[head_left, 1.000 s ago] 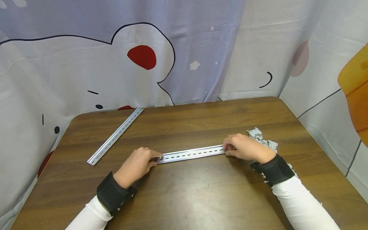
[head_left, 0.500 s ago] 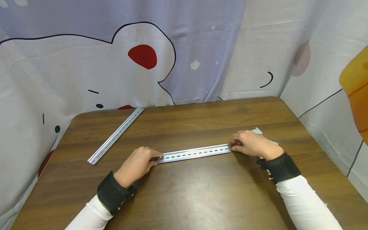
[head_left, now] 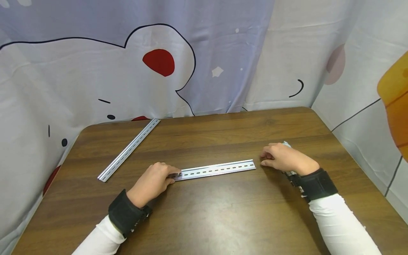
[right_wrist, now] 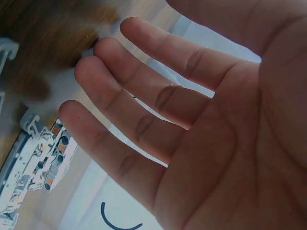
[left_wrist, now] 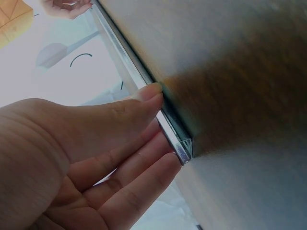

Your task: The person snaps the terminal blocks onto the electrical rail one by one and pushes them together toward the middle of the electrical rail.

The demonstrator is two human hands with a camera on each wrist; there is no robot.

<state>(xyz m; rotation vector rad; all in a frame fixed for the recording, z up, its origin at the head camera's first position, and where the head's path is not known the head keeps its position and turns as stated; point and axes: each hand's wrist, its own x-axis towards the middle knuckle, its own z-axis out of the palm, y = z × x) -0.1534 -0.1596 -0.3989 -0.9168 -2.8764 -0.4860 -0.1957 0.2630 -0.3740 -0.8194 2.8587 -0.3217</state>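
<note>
A slotted metal DIN rail [head_left: 216, 170] lies across the middle of the table, slightly slanted. My left hand [head_left: 151, 185] pinches its left end; in the left wrist view the thumb is on one side of the rail [left_wrist: 125, 60] and the fingers are on the other. Just past the rail's right end hovers my right hand [head_left: 288, 159], holding nothing. Its fingers look relaxed and spread in the right wrist view. Grey terminal blocks [right_wrist: 41, 165] lie beyond those fingertips; in the head view the right hand and wrist mostly hide them.
A second slotted DIN rail [head_left: 129, 150] lies diagonally at the back left of the wooden table [head_left: 204, 219]. A printed curtain [head_left: 223, 53] hangs behind the table's far edge and along its sides.
My right hand has let go of the rail's right end and moved right, over toward the terminal blocks. The left hand keeps its grip, and the rail stays put.
</note>
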